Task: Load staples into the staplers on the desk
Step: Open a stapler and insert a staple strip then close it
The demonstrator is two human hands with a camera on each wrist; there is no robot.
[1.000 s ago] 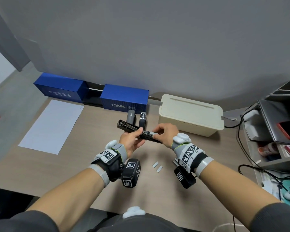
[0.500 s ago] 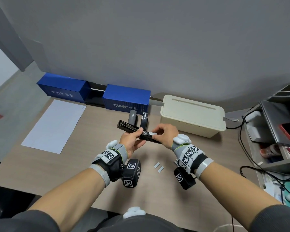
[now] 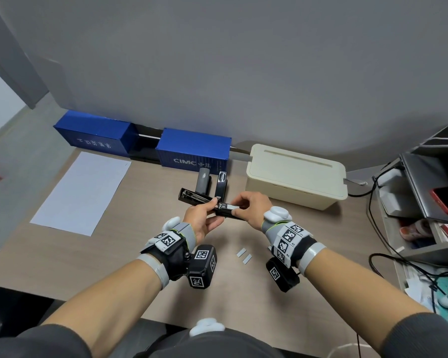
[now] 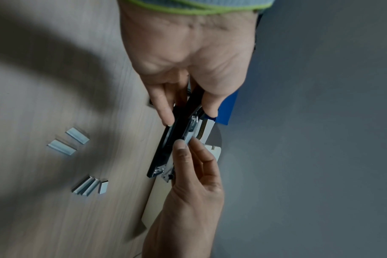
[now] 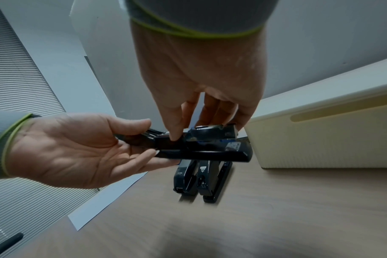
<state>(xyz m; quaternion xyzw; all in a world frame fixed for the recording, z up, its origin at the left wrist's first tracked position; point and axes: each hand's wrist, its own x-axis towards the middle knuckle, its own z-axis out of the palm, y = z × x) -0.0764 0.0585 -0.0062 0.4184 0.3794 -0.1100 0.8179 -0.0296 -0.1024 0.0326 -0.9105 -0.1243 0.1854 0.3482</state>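
Head view: above the desk (image 3: 130, 254), the left hand (image 3: 201, 219) grips an opened black stapler (image 3: 207, 204) while the right hand (image 3: 251, 208) pinches a staple strip (image 3: 229, 206) into it

Left wrist: loose staples (image 4: 77, 137) lie nearby

Right wrist: two staplers (image 5: 199, 179) rest below

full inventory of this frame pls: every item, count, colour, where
open stapler: 1, black, held above desk by both hands
staple strip: 1, silver, pinched over the stapler's channel
closed staplers: 2, black, side by side before the blue boxes
loose staple strips: several, silver, on desk near the person
blue boxes: 2, desk rear
cream box: 1, rear right
paper sheet: 1, white, left
desk: 1, light wood
left hand: grips the stapler
right hand: pinches the strip
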